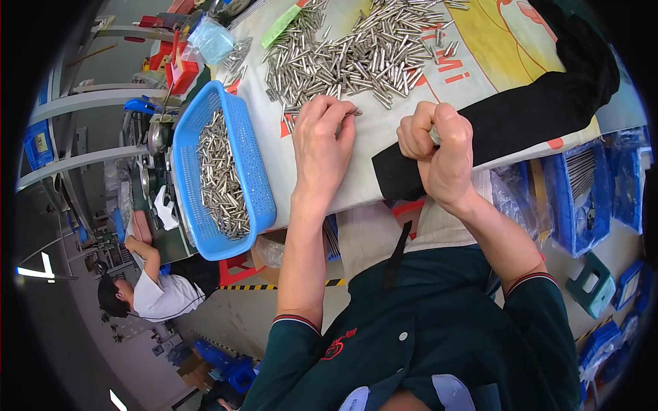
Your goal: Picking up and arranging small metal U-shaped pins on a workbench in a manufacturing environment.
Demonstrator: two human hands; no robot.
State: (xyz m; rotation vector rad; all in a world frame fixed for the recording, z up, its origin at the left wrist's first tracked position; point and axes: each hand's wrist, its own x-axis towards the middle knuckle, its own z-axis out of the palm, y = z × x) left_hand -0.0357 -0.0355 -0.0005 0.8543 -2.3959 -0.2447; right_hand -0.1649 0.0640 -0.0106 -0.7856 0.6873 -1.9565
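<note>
Presently on the counter [384,140]: a large heap of small metal pins [356,51], spread across its far half on a printed white sheet. Left hand [321,140], palm down, fingertips pinching a single pin [356,111] at the heap's near edge. Right hand [439,147], closed in a fist around a bundle of pins, near a black cloth [507,116]. Blue plastic basket [257,185], left of both hands, partly filled with pins.
</note>
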